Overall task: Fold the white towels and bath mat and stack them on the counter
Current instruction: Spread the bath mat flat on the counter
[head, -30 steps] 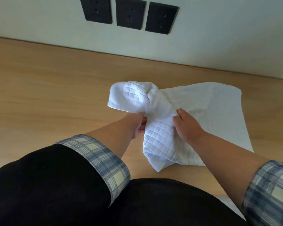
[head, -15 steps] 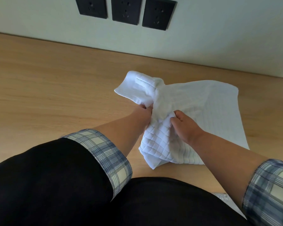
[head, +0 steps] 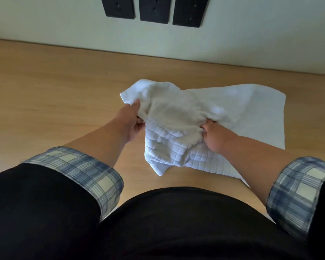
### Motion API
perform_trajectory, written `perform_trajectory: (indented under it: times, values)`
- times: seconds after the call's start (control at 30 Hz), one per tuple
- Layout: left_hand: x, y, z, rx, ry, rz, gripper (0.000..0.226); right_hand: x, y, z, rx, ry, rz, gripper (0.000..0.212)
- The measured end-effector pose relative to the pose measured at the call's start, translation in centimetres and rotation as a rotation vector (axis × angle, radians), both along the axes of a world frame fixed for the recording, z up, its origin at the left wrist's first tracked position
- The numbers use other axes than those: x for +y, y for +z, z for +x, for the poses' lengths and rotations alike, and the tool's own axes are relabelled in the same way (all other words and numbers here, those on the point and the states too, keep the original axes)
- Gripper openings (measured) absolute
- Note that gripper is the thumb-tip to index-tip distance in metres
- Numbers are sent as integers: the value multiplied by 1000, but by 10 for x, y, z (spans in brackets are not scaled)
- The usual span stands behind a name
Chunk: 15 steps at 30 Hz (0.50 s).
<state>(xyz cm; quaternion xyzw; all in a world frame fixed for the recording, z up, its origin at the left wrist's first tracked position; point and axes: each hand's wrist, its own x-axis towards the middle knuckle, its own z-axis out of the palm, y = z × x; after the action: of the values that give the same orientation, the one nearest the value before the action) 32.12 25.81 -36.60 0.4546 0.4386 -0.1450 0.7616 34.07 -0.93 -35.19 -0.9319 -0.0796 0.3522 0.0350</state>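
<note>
A white quilted towel (head: 169,117) hangs bunched between both hands above the wooden counter (head: 45,102). My left hand (head: 132,122) grips its left edge. My right hand (head: 213,136) grips its right side, fingers buried in the cloth. The towel's lower part (head: 163,156) droops toward me and shows a square grid pattern. Under it a flat white towel (head: 251,113) lies spread on the counter, reaching to the right and back.
The counter runs to a pale wall (head: 251,34) at the back, where three black socket plates (head: 154,8) are mounted. Bare wood lies to the left of the towels. My dark clothing and plaid cuffs fill the near edge of view.
My hands have moved apart, spreading the bunched towel wider. The left hand went left and slightly back; the right hand shifted right. The towel's raised folded end has dropped and flattened.
</note>
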Motion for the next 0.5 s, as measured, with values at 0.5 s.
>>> perform_trajectory:
  times: [0.5]
  values:
    - [-15, -48, -46, -13, -324, 99, 16, 63, -19, -61, -55, 276, 181, 97]
